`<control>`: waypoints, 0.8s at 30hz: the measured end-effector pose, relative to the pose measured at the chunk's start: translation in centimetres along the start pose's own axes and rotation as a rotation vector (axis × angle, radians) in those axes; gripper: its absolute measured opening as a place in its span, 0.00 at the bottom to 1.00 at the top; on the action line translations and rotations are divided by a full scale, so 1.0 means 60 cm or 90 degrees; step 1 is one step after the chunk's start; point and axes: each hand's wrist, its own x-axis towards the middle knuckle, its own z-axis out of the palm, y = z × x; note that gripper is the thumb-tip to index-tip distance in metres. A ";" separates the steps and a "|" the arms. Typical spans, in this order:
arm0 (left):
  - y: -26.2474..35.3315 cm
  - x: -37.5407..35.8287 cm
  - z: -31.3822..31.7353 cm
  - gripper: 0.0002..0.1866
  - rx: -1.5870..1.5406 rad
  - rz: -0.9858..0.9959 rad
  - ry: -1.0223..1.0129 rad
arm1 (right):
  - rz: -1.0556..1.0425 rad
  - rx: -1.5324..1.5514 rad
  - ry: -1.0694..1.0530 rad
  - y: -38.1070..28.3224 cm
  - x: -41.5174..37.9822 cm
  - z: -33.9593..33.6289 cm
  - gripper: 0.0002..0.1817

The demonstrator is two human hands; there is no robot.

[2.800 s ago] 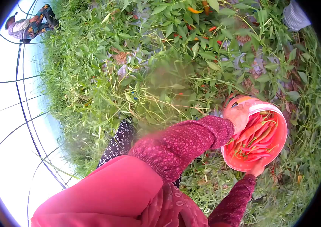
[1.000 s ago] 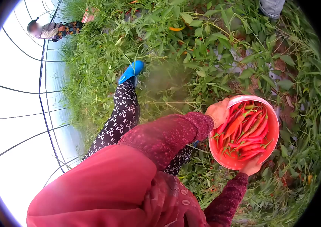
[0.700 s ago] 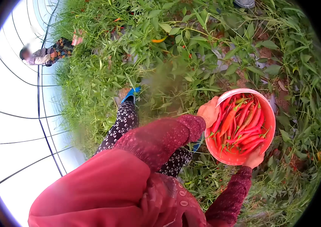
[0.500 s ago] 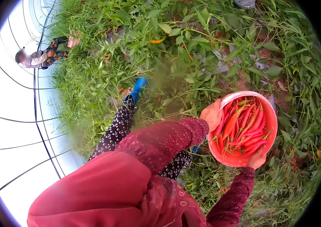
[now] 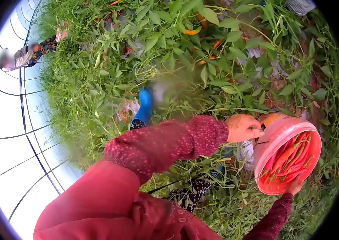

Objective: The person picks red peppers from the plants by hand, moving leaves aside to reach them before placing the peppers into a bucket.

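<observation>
My right hand grips the lower edge of a red plastic bucket, its fingers partly hidden by the rim. The bucket is tilted, its mouth facing the right of the view, with many long red chili peppers inside. My left hand is closed, thumb and fingertips pinched together at the bucket's outer side. A thin dark wire shows just below these fingertips; I cannot tell what they hold. Behind the bucket's upper side is a patch of orange and printed marking.
Dense pepper plants surround me, bearing an orange-yellow pepper and some red ones. My blue boot stands among the leaves. Another person is at far left, before the greenhouse's white film wall. A grey mesh object lies at top right.
The bucket has moved right and down in view and tipped further, showing more of its outer side. My left hand has left the rim and pinched its fingers together beside the bucket.
</observation>
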 end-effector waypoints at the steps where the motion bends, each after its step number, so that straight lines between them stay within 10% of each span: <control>1: -0.022 -0.014 -0.069 0.21 0.004 -0.096 -0.028 | 0.033 0.039 -0.005 0.002 -0.001 -0.003 0.24; 4: -0.202 -0.053 -0.241 0.15 0.316 -0.222 0.280 | 0.021 0.034 0.054 -0.026 -0.081 0.001 0.26; 6: -0.326 -0.085 -0.372 0.16 0.603 -0.217 0.180 | 0.064 0.049 0.116 -0.073 -0.190 0.013 0.27; 8: -0.362 -0.087 -0.438 0.18 0.579 -0.363 0.379 | 0.062 0.082 0.130 -0.082 -0.286 0.020 0.26; 10: -0.445 -0.064 -0.517 0.20 0.881 -0.406 0.173 | 0.060 0.026 0.158 -0.107 -0.368 0.034 0.24; 17: -0.442 -0.012 -0.568 0.33 0.585 -0.624 0.315 | 0.110 0.145 0.141 -0.225 -0.536 0.146 0.11; 19: -0.579 -0.008 -0.601 0.36 0.507 -0.512 0.284 | 0.049 0.104 -0.008 -0.245 -0.544 0.168 0.09; 21: -0.707 -0.010 -0.604 0.38 1.028 -0.207 0.216 | 0.154 0.425 -0.068 -0.241 -0.542 0.209 0.07; 24: -0.453 -0.058 -0.561 0.41 0.515 -0.285 0.199 | 0.087 0.298 -0.241 -0.333 -0.569 0.329 0.06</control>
